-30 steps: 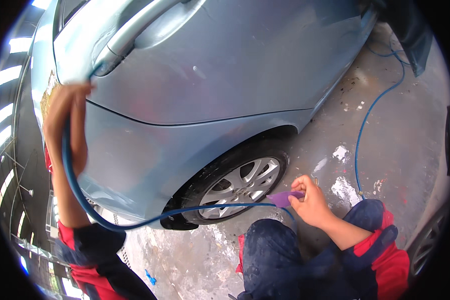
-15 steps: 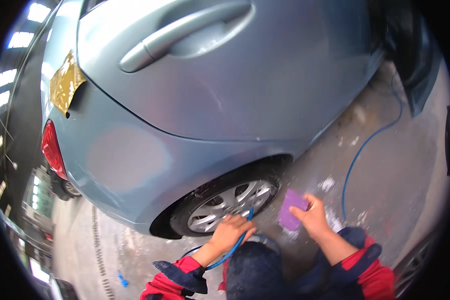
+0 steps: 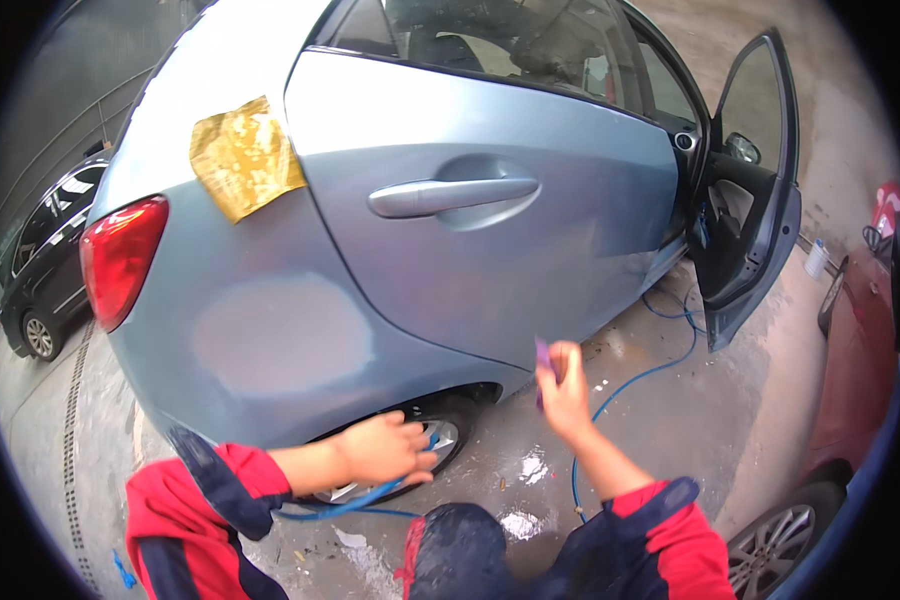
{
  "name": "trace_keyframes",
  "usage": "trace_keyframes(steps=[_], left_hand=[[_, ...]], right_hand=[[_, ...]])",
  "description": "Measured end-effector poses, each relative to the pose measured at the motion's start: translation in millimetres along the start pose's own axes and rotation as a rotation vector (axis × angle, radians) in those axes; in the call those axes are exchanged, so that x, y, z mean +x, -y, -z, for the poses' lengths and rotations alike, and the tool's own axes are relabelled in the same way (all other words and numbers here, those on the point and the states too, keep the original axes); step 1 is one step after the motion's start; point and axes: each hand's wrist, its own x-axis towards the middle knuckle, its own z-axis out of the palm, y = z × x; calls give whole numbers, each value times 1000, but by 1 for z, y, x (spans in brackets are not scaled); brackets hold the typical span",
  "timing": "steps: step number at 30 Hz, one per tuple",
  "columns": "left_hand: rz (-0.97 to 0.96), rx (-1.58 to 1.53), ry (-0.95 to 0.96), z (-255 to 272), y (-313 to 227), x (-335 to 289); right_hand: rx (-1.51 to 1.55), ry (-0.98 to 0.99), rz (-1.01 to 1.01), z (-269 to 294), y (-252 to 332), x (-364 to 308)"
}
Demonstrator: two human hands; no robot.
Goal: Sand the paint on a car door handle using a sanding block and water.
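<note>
Hose (image 3: 365, 499), blue, runs under the left hand (image 3: 388, 449), whose fingers curl loosely around it, in front of the rear wheel (image 3: 450, 436) of a blue-grey car (image 3: 220, 410). The right hand (image 3: 567, 392) has thumb and fingers clamped on a purple sheet (image 3: 543, 357) (turned nearly edge-on), before the lower edge of the rear door (image 3: 470, 275); whether they touch, I cannot tell. Yellow paper (image 3: 245, 165) sits above a pale round patch (image 3: 280, 335).

Blue hose (image 3: 358, 501), R hand (image 3: 564, 394) w/ sheet (image 3: 543, 362)
</note>
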Motion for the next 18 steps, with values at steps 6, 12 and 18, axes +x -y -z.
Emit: trace_keyframes(steps=[6,12,18], left_hand=[[-87,6,71,57,37,5],[-271,71,17,104,71,-17],[-350,62,-43,138,98,5]], right_hand=[[-297,-130,577,-26,171,92],[-505,-123,805,-61,163,102],[-526,-188,756,-57,172,113]])
